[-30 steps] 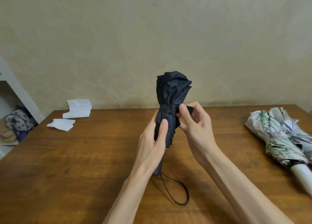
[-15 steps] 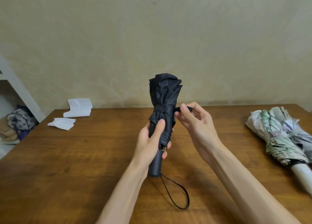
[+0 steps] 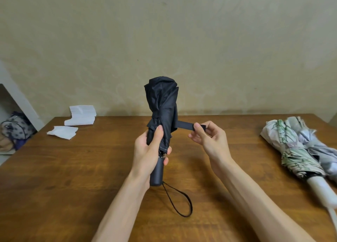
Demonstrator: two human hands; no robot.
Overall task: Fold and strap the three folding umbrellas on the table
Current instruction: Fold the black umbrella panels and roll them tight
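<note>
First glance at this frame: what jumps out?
The black umbrella stands out first, held upright mid-frame by the left hand, which grips its lower canopy and handle. The right hand pinches its strap, which is pulled out straight to the right. At the right edge of the table lie a leaf-print umbrella and a grey umbrella, both loosely bunched.

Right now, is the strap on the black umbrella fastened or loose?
Loose: the right hand pinches the strap, stretched sideways from the black umbrella, not wrapped round it.
</note>
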